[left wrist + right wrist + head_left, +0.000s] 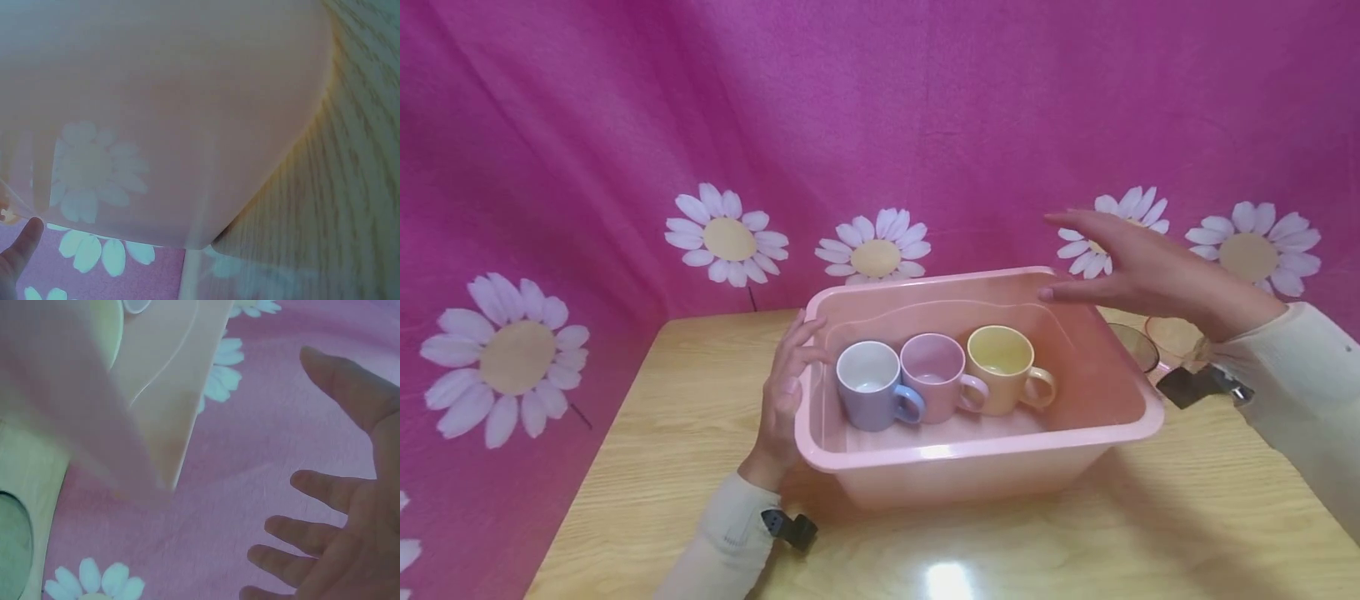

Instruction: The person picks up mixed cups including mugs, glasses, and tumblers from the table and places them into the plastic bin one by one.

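Observation:
A pink plastic tub (880, 458) stands on the table with three mugs upright inside it. From left to right they are a grey-blue mug with a blue handle (868, 400), a pink mug (931, 392) and a yellow mug (1000, 383). My left hand (788, 392) grips the tub's left rim, its fingers bent over the edge. Over the far right corner of the tub, my right hand (1112, 258) hovers with thumb and fingers spread and nothing in them. The right wrist view shows that right hand (337, 519) apart from the rim, palm bare.
Right of the tub, partly hidden by it and my right forearm, are a dark-rimmed glass (1135, 346) and a red-rimmed glass (1176, 337). The wooden table (685, 425) ends at a magenta cloth (985, 125) printed with daisies.

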Motion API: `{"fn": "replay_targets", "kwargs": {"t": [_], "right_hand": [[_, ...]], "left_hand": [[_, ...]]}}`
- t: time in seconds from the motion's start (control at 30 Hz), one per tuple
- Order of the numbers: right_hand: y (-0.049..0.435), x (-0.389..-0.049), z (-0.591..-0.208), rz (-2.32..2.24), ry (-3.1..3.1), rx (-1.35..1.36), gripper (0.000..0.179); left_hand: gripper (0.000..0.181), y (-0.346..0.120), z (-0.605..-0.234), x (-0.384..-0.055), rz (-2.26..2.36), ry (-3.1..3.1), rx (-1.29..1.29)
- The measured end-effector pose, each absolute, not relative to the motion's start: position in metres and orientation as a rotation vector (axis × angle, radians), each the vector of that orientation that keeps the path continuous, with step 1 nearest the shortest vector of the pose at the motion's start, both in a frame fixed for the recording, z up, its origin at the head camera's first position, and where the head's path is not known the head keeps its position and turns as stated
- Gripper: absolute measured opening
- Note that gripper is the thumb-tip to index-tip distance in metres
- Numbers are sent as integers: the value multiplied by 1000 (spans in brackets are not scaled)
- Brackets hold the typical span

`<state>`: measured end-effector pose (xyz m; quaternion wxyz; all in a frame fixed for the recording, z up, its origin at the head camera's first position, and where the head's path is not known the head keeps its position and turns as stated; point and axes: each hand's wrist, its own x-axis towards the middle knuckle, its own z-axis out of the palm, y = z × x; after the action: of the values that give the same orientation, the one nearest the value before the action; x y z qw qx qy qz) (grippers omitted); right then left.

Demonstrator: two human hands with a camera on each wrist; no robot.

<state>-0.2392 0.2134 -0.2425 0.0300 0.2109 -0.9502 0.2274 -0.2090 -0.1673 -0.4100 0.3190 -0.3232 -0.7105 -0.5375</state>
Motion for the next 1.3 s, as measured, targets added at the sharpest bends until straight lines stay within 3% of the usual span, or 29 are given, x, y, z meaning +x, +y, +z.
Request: {"fn": "replay_targets", "kwargs": {"t": [0.3, 0.83, 1.3], "right_hand": [[244, -225, -248, 866, -3035, 324, 87], [287, -211, -285, 1192, -2854, 225, 78], [298, -207, -318, 1211, -2718, 182, 67]], "left_hand": [[43, -165, -409, -208, -1425, -1855, -851], [47, -163, -412, -208, -1447, -1857, -843], [43, -162, -409, -206, -1448, -1828, -860]]}}
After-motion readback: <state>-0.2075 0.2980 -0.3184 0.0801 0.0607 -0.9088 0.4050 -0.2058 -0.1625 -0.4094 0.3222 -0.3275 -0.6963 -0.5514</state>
